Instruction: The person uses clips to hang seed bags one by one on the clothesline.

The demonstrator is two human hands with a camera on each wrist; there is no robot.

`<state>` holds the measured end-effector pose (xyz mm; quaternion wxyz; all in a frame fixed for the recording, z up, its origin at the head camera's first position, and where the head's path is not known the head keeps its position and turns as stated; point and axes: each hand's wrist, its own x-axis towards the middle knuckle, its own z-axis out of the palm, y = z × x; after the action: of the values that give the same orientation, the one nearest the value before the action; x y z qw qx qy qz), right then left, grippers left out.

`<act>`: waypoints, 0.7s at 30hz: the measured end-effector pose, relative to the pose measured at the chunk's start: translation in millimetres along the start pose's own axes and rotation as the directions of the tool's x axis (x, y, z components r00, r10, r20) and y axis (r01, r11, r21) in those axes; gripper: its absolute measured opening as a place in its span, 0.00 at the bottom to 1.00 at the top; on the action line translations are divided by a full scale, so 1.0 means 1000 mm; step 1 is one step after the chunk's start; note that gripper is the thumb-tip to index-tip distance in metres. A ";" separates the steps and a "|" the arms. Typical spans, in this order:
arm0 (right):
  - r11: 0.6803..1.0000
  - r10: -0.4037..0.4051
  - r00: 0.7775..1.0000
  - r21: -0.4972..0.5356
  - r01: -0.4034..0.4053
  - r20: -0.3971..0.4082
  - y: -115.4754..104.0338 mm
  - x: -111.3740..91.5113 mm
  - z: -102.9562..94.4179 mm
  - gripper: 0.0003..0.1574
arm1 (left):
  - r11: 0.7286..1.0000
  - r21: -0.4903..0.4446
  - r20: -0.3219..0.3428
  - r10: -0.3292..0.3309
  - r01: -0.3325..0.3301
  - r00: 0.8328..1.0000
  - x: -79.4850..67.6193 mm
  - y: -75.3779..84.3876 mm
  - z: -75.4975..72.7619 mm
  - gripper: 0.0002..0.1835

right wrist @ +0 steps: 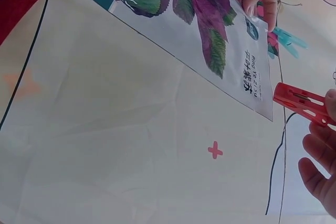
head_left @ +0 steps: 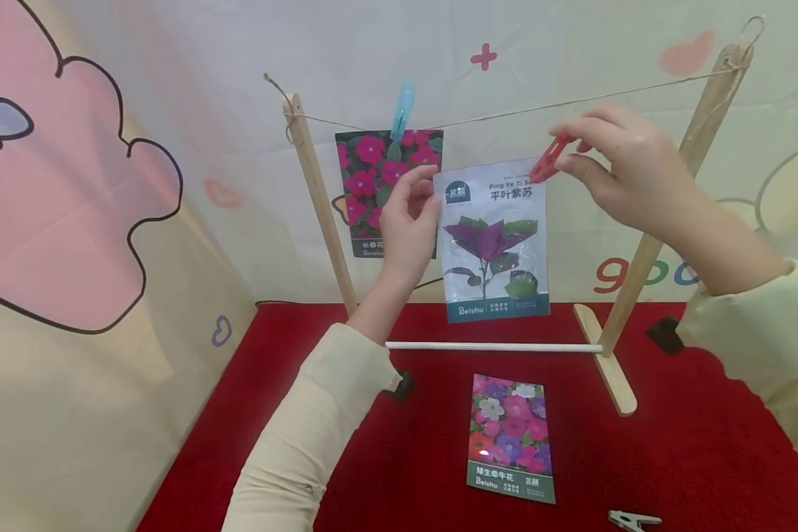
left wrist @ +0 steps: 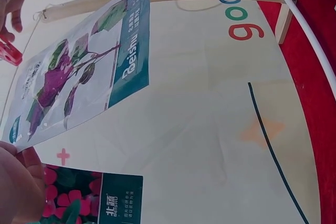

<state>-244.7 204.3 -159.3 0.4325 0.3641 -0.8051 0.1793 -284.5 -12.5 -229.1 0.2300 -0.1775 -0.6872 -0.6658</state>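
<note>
In the head view my left hand pinches the upper left corner of a white seed packet with a purple-leaved plant printed on it. The packet is held upright below a string. My right hand pinches a red clothespin between thumb and fingers. Its tip overlaps the packet's upper right corner in the head view. From the right wrist, the clothespin appears just beside the top edge of the packet. Behind my left hand, a pink-flower seed packet hangs from the string by a blue clothespin.
Two wooden posts hold the string, with a white rod low between them. On the red cloth lie a petunia seed packet and, near the front, a grey clothespin. A printed curtain backs the table.
</note>
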 end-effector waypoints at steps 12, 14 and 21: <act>0.998 0.061 0.998 -0.030 -0.061 0.013 0.000 0.008 -0.003 0.16 | 1.000 0.009 -0.017 0.017 -0.017 1.000 0.004 0.004 0.007 0.16; 0.998 0.057 0.998 -0.034 -0.057 -0.002 0.001 0.010 -0.002 0.15 | 1.000 0.013 -0.017 0.016 -0.016 1.000 0.005 0.004 0.008 0.16; 0.998 0.055 0.998 -0.033 -0.056 -0.033 0.003 0.017 -0.002 0.10 | 1.000 0.007 -0.021 0.019 -0.019 1.000 0.007 0.005 0.011 0.16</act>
<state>-251.7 199.9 -144.5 0.4463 0.3313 -0.8109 0.1832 -288.6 -1.5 -220.5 0.2441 -0.1761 -0.6852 -0.6633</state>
